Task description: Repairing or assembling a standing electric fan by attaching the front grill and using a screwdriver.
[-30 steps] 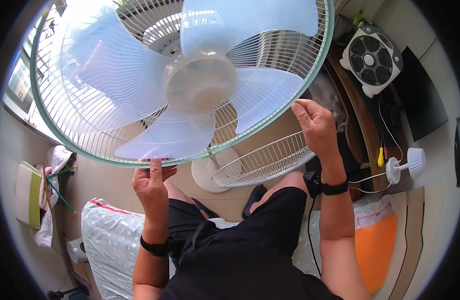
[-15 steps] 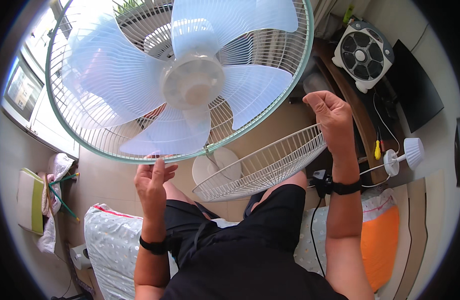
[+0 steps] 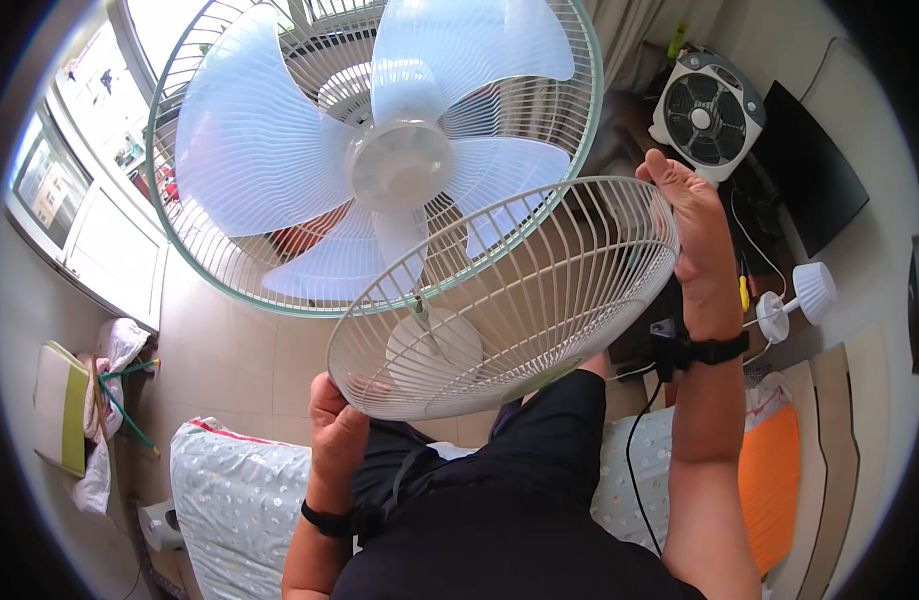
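Note:
A white wire front grille (image 3: 599,328) of a fan is tilted above my lap, its open side up and away from me. My left hand (image 3: 337,425) is closed on the grille's left rim. At the opposite rim, my right hand (image 3: 694,220) grips the edge between thumb and palm, and its other fingers are partly hidden. Just beyond stands a large pedestal fan with its blades exposed. Its pale blue blades (image 3: 239,150) surround a translucent hub (image 3: 399,160), inside a rear grille with a green rim (image 3: 249,298). The held grille overlaps the fan's lower right part in view.
The fan's white round base (image 3: 429,345) stands on the tiled floor. At right are a box fan (image 3: 704,115), a dark screen (image 3: 809,165), a yellow-handled screwdriver (image 3: 744,293) and a small white fan (image 3: 809,290). A folding chair (image 3: 59,410) leans at left.
My left hand has left the big fan's rim and taken hold of the grille. The grille has risen and levelled toward the fan. My right hand has shifted slightly right.

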### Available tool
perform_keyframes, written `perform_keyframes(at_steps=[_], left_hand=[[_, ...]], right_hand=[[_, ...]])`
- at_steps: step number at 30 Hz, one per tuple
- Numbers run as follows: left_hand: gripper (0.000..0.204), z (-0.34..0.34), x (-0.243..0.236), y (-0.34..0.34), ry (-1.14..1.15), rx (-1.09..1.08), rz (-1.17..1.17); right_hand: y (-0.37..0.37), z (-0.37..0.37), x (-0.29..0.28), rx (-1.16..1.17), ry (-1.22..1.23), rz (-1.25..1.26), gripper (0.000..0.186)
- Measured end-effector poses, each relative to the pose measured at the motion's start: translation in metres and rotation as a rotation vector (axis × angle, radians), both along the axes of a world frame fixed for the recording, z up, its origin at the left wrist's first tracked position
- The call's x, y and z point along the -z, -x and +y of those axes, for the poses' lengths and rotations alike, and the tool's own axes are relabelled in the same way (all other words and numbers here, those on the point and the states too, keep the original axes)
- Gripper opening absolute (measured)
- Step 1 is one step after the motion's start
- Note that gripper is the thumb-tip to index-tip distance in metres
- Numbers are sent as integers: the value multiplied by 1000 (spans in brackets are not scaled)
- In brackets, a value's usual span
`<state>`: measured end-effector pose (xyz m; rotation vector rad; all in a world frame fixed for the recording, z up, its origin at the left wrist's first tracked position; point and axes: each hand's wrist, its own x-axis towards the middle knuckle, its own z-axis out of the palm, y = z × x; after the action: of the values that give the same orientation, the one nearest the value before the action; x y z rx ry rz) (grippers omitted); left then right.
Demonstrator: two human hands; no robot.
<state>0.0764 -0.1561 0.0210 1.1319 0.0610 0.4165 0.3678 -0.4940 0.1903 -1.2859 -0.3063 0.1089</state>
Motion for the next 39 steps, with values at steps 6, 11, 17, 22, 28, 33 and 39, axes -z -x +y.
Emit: perform_keyframes(at_steps=[6,11,17,22,28,33,39], left_hand=[[36,2,-9,7,212,-17,-177],[39,21,-11,2,24,40,-30],[58,62,-82,-42,-581,-622,-45],[48,104,-157,-59,-808,-847,-225],[26,115,-229,-79,-1033,-839,-239],[19,120,-223,-88,-1182,-950,-269],[32,131,-209,-85,-1020,-899,-251]], right_hand=[[23,-10,13,146,97,-57,26],[46,-13,54,117,60,-45,24],[33,37,82,91,341,-268,32],[16,58,86,67,434,-273,39],[-5,66,97,115,440,-324,40],[-32,74,115,-45,391,-288,35],[-46,69,118,-179,303,-154,25]])
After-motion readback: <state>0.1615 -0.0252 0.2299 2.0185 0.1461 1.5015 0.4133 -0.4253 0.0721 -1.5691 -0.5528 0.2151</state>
